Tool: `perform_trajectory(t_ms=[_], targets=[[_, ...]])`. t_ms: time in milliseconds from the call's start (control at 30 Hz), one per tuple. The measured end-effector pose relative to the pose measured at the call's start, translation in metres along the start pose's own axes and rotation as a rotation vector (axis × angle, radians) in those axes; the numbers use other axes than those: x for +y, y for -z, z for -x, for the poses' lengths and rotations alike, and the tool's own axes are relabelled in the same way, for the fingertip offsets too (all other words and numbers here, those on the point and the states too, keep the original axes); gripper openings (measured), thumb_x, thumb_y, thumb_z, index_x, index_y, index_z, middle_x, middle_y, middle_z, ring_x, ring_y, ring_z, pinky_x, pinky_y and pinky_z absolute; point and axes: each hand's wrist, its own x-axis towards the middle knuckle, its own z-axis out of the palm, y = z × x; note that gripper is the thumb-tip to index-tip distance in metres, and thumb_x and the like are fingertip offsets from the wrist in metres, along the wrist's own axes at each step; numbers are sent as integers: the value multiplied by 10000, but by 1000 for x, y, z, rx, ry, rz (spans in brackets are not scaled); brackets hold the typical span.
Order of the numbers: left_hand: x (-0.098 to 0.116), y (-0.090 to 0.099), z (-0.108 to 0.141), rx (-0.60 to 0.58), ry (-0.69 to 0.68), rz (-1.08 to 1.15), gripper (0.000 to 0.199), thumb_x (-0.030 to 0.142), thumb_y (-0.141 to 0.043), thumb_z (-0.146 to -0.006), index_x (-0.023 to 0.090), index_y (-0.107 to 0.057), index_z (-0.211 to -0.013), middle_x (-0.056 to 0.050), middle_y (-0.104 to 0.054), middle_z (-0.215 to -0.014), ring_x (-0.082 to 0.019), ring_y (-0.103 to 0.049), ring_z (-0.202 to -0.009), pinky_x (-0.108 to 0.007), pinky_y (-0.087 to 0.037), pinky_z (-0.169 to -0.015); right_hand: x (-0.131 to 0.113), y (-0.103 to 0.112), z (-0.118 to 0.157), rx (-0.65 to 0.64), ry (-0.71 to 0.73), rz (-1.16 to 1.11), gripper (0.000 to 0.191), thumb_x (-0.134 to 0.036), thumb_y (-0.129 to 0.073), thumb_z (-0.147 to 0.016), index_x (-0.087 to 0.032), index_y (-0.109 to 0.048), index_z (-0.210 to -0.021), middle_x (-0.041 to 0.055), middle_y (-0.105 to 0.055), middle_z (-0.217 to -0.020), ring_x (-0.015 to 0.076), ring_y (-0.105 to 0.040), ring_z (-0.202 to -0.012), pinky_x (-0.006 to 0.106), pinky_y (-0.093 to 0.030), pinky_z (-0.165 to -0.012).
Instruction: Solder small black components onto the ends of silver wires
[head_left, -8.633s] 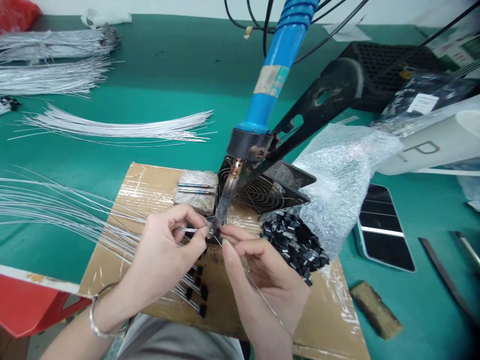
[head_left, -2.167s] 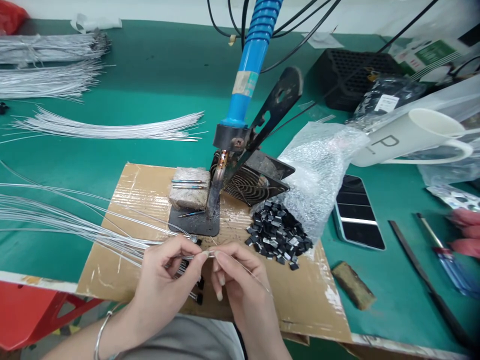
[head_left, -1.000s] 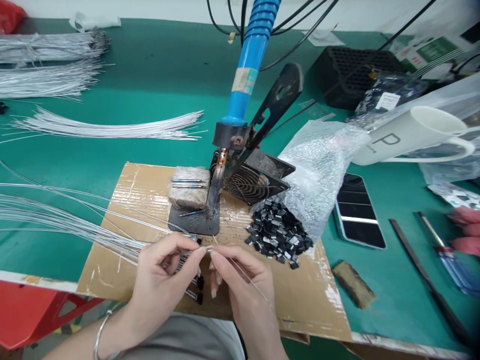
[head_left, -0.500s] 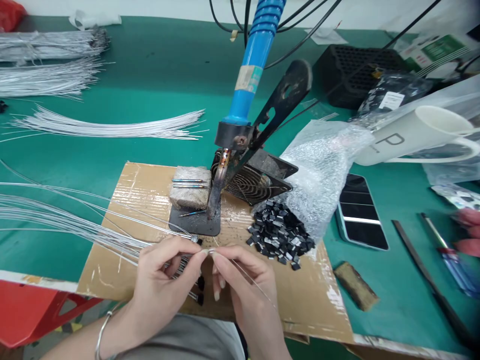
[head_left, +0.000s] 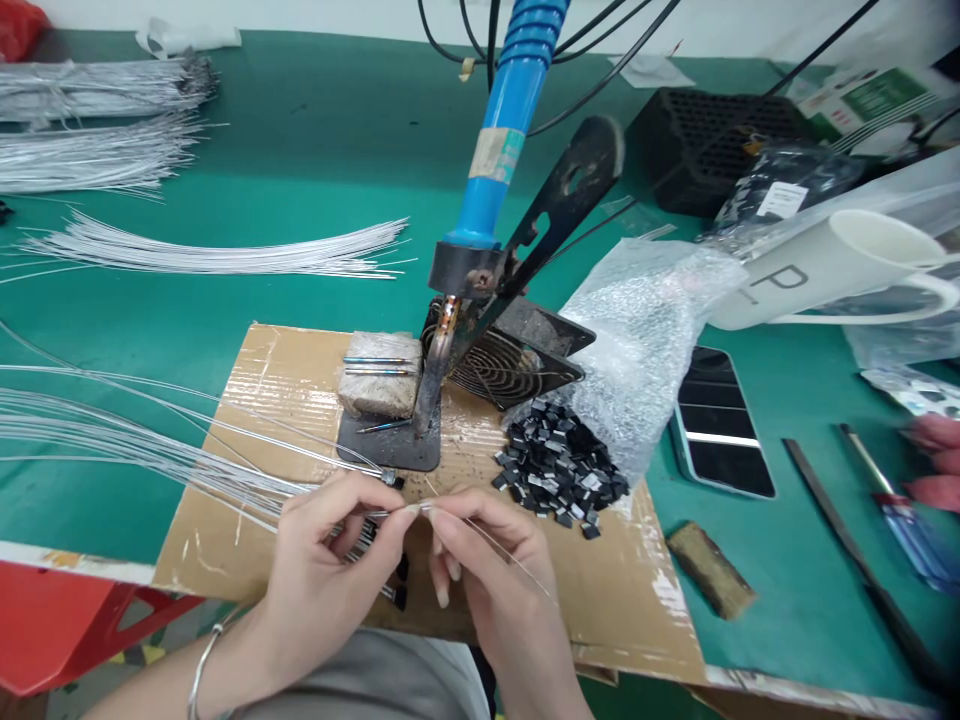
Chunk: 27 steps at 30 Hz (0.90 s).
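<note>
My left hand (head_left: 341, 555) is closed in a pinch on the end of a thin wire, above the cardboard. Fingertip to fingertip with it, my right hand (head_left: 487, 560) pinches a thin pale wire (head_left: 510, 557), whose tail slants down across that hand. The exact point where the fingers meet hides what lies between them. Beneath and beside my left hand runs a bundle of white wires (head_left: 165, 450), several tipped with small black connectors (head_left: 397, 597). Just beyond the hands stands a blue-handled soldering iron (head_left: 487, 200), its tip pointing down over a dark pad (head_left: 409, 450).
A heap of small black connector pieces (head_left: 562, 465) lies right of the hands on the cardboard sheet (head_left: 607, 600). Behind it are a small fan (head_left: 510, 365) and bubble wrap (head_left: 637, 310). A phone (head_left: 724, 425), a mug (head_left: 825, 270) and a blade (head_left: 847, 550) lie farther right.
Both hands keep their pinch. The fingertips have shifted very slightly to the right and down, and the right hand is tilted a little. The rest looks the same.
</note>
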Motion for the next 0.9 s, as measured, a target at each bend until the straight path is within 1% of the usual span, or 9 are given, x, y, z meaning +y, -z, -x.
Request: perform_trajectory(t_ms=[100, 267, 400, 533, 667, 800, 900], targets=[[0, 1, 0, -13, -18, -20, 151, 135, -650, -886, 157, -669, -738, 59, -421, -534, -59, -285, -463, -194, -222, -415, -2, 7, -3, -54, -52, -40, 190, -375, -833, -817, -201, -781, -761, -14, -578, -558, 57, -504, -455, 141, -406, -426], [-1, 4, -1, -68, -15, -29, 171, 152, -650, -898, 165, -685, -731, 52, -408, -535, -70, -296, -482, -205, -215, -429, -8, 16, -5, -129, -113, 1, 202, -374, -835, -813, -180, -790, -784, -7, -591, -585, 51, -487, -453, 142, -411, -415], [-2, 6, 0, -69, -15, -17, 162, 145, -654, -889, 165, -677, -731, 64, -362, -533, -66, -262, -472, -208, -199, -423, -11, 17, -5, -133, -129, 35, 183, -369, -828, -824, -187, -805, -823, -5, -592, -597, 49, -494, -463, 142, -435, -432], [-1, 5, 0, -67, 33, 18, 149, 144, -652, -889, 163, -668, -743, 71, -336, -535, -64, -246, -468, -209, -189, -417, -8, 15, -3, -110, -77, 27, 223, -428, -779, -867, -215, -828, -915, 22, -646, -706, 56, -527, -489, 153, -456, -446], [-1, 3, -3, -59, 81, 55, 165, 163, -634, -894, 154, -668, -733, 65, -356, -526, -63, -242, -464, -207, -182, -410, -1, 16, 0, -83, 20, 69, 195, -417, -742, -905, -246, -829, -936, 30, -676, -730, 77, -569, -525, 172, -486, -481], [-2, 3, -3, -54, 83, 61, 173, 164, -636, -890, 153, -667, -721, 61, -362, -525, -62, -243, -464, -204, -181, -407, 2, 16, 1, -70, 107, 111, 175, -392, -728, -921, -258, -829, -969, 35, -681, -760, 86, -585, -547, 186, -504, -495], [-2, 5, 0, -55, 70, 55, 165, 167, -641, -886, 154, -670, -724, 62, -342, -523, -62, -242, -466, -201, -183, -409, 1, 14, 1, -62, 128, 127, 170, -386, -733, -918, -253, -831, -957, 36, -674, -778, 85, -587, -556, 187, -506, -499]])
